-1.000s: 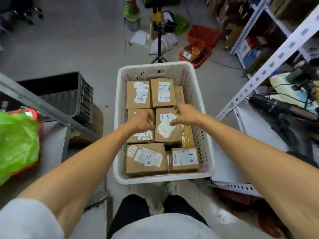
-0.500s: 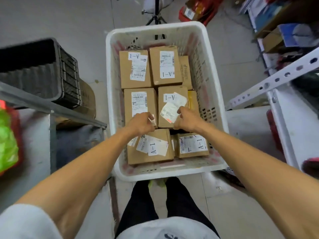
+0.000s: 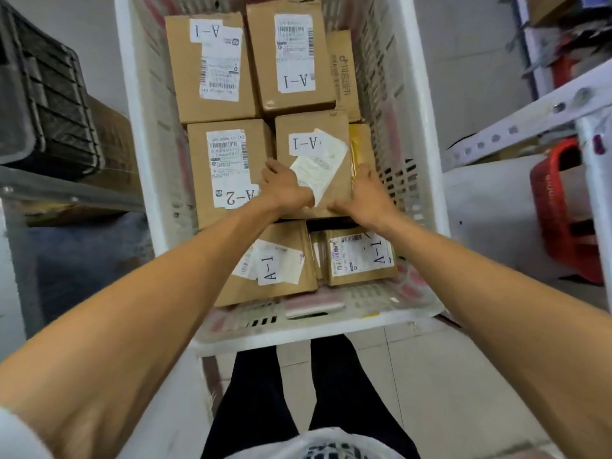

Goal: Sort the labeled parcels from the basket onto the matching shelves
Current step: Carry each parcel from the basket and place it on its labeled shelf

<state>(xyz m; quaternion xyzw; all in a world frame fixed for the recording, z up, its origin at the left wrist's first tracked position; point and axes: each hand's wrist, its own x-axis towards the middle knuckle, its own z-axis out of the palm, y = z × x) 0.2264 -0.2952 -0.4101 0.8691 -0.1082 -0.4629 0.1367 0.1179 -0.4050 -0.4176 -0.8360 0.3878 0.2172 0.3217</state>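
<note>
Since the earlier frames both hands have been shifted onto the middle-right parcel (image 3: pixel 314 170), and the view has been brought lower and closer over the white basket (image 3: pixel 420 134). That parcel, a brown carton marked A-1 with a loose white slip across its top, is now clasped from both sides. The left hand (image 3: pixel 284 190) is laid against its left edge, fingers (image 3: pixel 273 167) spread along the seam shared with the neighbouring A-2 parcel (image 3: pixel 228 170); the thumb is pressed on the near part of the slip. The right hand (image 3: pixel 367 193) is set against the right edge, its fingers pushed down between the carton and a yellow padded packet (image 3: pixel 362 144) (only a strip of which is seen), with the thumb pointed leftward along the near edge. Each grip is thus closed on the same carton, which lies between the two palms and is not clearly lifted; whether its base is clear of the layer beneath cannot be told.

Around it, five other labelled cartons are packed in the basket. Two A-1 cartons (image 3: pixel 212 64) (image 3: pixel 291 54) are placed at the far end, side by side and touching. Two more A-1 cartons (image 3: pixel 278 263) (image 3: pixel 359 255) are lain at the near end, partly hidden by the forearms. A dark gap is seen between the gripped carton and the near-right one.

Beside the basket, a black crate (image 3: pixel 43 104) is stood at the left, and a white perforated shelf rail (image 3: pixel 530 120) with a red basket (image 3: pixel 563 207) below it is seen at the right.
</note>
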